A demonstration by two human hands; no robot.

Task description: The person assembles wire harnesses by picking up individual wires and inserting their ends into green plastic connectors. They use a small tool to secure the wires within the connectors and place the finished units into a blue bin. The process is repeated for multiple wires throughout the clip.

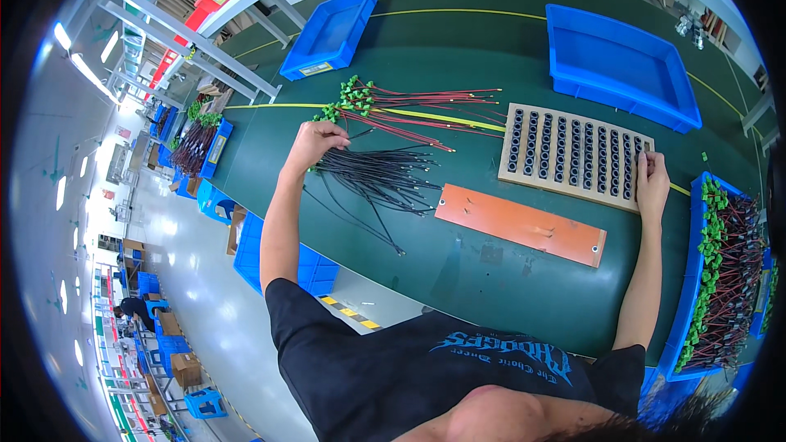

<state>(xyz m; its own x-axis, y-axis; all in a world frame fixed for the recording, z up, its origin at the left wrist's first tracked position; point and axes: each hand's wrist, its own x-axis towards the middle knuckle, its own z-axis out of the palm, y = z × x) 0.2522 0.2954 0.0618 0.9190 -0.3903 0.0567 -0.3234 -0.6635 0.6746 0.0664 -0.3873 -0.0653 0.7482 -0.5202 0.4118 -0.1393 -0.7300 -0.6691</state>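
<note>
My left hand [322, 144] is closed in a pinch at the near end of a bundle of black wires [372, 170]; a short dark wire sticks out from its fingertips. Just beyond it lie red wires [417, 99] with green connectors [355, 96] at their left ends. On the right, a tan board [509, 165] holds rows of black round sockets [580, 153]. My right hand [652, 180] has its fingers bent together at the board's right edge, by the last row; whatever they hold is hidden. An orange plate [520, 224] lies in front of the board.
Two blue trays stand at the back, one left [332, 31] and one right [622, 65]. At the right edge, a blue bin [684, 311] is filled with green-ended wire assemblies [725, 286]. Another filled bin [214, 147] stands far left. A yellow line crosses the green table [458, 274].
</note>
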